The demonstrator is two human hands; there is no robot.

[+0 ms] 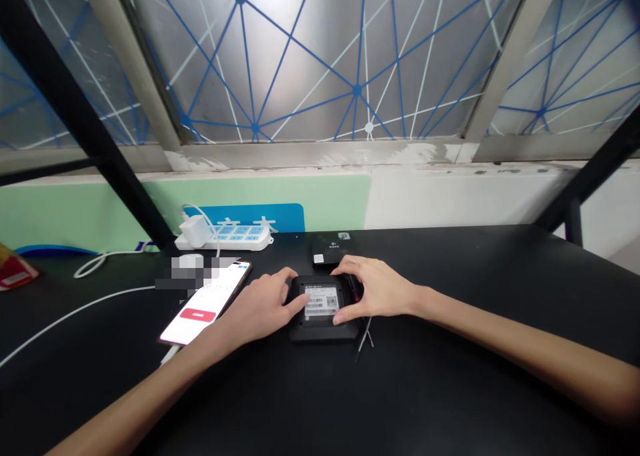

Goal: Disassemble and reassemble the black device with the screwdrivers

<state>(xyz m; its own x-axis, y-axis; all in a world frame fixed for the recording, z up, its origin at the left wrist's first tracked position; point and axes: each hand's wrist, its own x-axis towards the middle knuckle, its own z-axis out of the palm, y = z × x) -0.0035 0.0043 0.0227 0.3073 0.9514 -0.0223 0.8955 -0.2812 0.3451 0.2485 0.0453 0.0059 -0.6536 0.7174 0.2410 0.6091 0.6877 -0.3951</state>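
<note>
A small black box [323, 309] with a white label on its upturned face lies flat on the black table [450, 376]. My left hand [263, 306] grips its left edge, thumb resting near the label. My right hand [373, 289] curls over its right edge, fingers on the far side and thumb at the near corner. Beneath my right hand a dark, thin, reddish-tipped object [354, 288] lies along the box's right side; I cannot make out what it is.
A second small black box [330, 249] sits just behind. A lit phone [207, 303] on a white cable lies to the left. A white power strip [225, 238] with a charger stands at the wall. Two thin metal rods [365, 339] lie by the box's near right corner.
</note>
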